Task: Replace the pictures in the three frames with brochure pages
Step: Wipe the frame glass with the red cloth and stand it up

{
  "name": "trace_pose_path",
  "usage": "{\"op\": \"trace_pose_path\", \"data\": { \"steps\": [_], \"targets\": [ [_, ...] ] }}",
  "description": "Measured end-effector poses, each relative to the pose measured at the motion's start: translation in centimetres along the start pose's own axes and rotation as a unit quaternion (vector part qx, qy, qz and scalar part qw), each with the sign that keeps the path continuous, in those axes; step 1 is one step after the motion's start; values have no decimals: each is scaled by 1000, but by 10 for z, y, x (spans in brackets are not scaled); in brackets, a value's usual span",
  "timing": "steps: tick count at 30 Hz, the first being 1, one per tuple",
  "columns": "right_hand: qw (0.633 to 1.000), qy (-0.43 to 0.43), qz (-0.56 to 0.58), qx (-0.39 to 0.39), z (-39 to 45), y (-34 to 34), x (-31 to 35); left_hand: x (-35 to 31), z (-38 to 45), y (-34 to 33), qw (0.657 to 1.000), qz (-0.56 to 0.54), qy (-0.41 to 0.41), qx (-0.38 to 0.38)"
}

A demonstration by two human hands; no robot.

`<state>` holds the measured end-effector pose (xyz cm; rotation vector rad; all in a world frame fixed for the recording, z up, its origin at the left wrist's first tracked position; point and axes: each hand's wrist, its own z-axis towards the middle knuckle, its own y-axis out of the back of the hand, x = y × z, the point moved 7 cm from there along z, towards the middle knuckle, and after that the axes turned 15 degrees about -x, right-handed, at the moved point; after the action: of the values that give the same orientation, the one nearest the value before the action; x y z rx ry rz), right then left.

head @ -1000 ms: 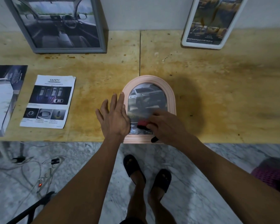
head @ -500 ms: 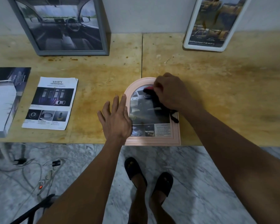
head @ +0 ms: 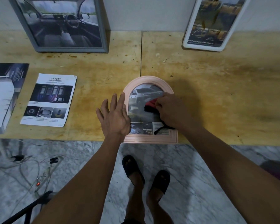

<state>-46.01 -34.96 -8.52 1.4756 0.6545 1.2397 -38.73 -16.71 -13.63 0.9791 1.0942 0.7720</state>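
Nearest of all, the person's two feet in dark sandals (head: pixel 158 183) are standing on the marble floor (head: pixel 192 191). Some wires (head: pixel 39 172) are lying on the floor to the left.

Both arms are reaching out over the near edge of the yellow worktop (head: pixel 225 97). A pink frame (head: pixel 149 139) with a round top is lying flat there, right at the near edge. A brochure page with a silver car (head: pixel 144 94) is showing inside it.

The left hand (head: pixel 114 116) is lying flat on the left side of the pink frame, with its fingers spread apart, holding nothing. The right hand (head: pixel 171 110) is resting on the glass at the right side of the frame. Its grip is closed around a red and black cloth (head: pixel 150 105), which is touching the glass. A black string from the cloth is hanging over the bottom of the page.

Farther left, a loose page with the word SAFETY (head: pixel 49 101) is lying flat on the worktop. Left of it, a dark and white booklet (head: pixel 5 94) is lying at the edge of the view.

At the far side, a grey frame (head: pixel 68 49) showing the inside of a car is leaning on the wall (head: pixel 144 13). To the right, well apart from it, a white frame (head: pixel 204 46) with a golden brochure page is leaning there too.
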Motion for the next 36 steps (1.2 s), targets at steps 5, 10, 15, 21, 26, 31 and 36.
{"op": "trace_pose_path", "data": {
  "steps": [5, 10, 15, 21, 26, 31, 36],
  "targets": [
    [999, -13, 14, 31, -37, -8, 5, 0, 0, 0, 1000, 1, -1, 1],
    [993, -54, 79, 65, -61, -12, 18, -1, -1, 1, 1000, 2, -6, -3],
    [993, -61, 90, 47, -65, -23, 43, 0, 0, 0, 1000, 11, -16, 1],
    [985, -44, 132, 98, -47, -23, 68, 9, 9, 3, 999, -16, -37, 23],
    [941, -251, 172, -145, -30, 20, -6, 8, 8, 6, 999, -13, -48, 21],
    [963, -178, 102, -173, -26, -5, -7, 9, 9, 4, 999, -4, -45, 27],
    [992, -103, -12, -76, 15, -39, 0, 9, 9, 2, 999, -5, -39, 34]
  ]
}}
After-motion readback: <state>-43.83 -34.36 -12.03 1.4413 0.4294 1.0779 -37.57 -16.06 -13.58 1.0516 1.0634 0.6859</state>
